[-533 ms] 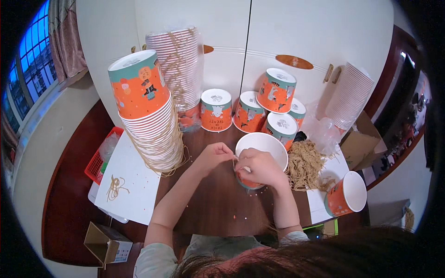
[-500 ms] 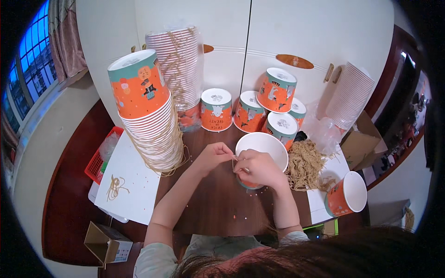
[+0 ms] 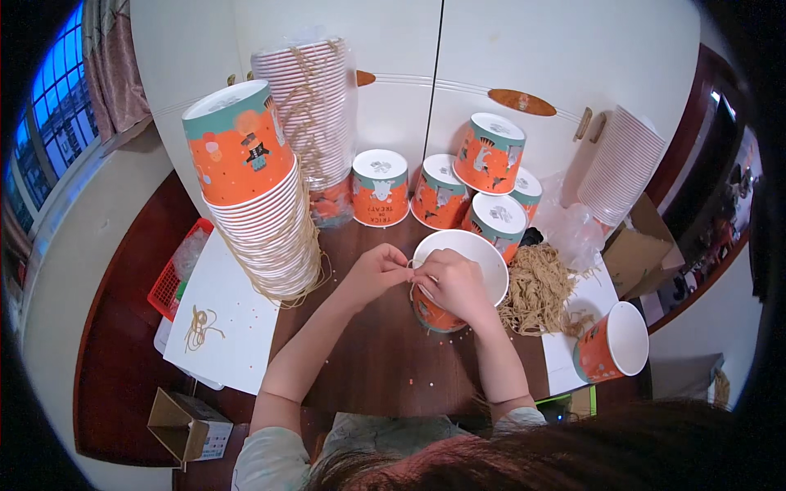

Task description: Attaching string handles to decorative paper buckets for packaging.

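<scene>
An orange paper bucket [image 3: 434, 316] with a white inside stands upright on the brown table, its open mouth facing up. At the left side of its rim my two hands meet. My left hand [image 3: 378, 277] is closed in a pinch on a thin tan cord [image 3: 411, 286]. Over the near left part of the rim, my right hand [image 3: 453, 285] pinches the cord too, close against the left fingertips. Fingers hide most of the cord, so I cannot tell whether it passes through the bucket wall. A heap of tan cords [image 3: 536, 290] lies right of the bucket.
A tall stack of nested buckets [image 3: 266, 237] draped with cords stands left, a bagged stack [image 3: 307, 114] behind it. Several upturned buckets [image 3: 381, 192] sit at the back. One bucket [image 3: 598, 348] lies tilted at the right, near a cardboard box [image 3: 647, 245]. White sheets [image 3: 237, 352] cover the table's sides.
Both hands stay pinched together at the bucket's rim, with small finger movements. The right hand has shifted slightly up and left. The whole view has moved a little.
</scene>
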Motion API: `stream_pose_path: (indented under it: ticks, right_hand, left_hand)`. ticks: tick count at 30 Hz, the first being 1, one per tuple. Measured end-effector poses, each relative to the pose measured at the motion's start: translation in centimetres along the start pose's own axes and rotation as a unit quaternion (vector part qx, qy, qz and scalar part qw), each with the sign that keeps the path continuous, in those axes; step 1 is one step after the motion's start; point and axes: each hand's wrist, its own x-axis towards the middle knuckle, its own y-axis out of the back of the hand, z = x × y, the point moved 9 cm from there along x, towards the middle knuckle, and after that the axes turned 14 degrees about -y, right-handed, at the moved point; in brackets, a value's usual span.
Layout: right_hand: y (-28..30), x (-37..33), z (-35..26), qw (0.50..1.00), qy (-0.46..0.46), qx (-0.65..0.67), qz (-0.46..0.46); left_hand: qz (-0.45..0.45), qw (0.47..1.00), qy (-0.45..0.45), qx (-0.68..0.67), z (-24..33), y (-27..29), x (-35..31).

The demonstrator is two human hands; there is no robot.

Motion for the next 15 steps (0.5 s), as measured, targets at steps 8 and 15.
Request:
stream_pose_path:
  ticks: [8,15]
  right_hand:
    - [-0.6,0.5,2.0,0.996,-0.05,0.064,-0.035]
    - [-0.8,0.6,3.5,0.985,-0.114,0.122,-0.042]
  left_hand:
    - [-0.004,0.989,-0.054,0.137,0.2,0.9,0.1]
    - [-0.06,0.944,-0.034,0.321,-0.3,-0.2,-0.3]
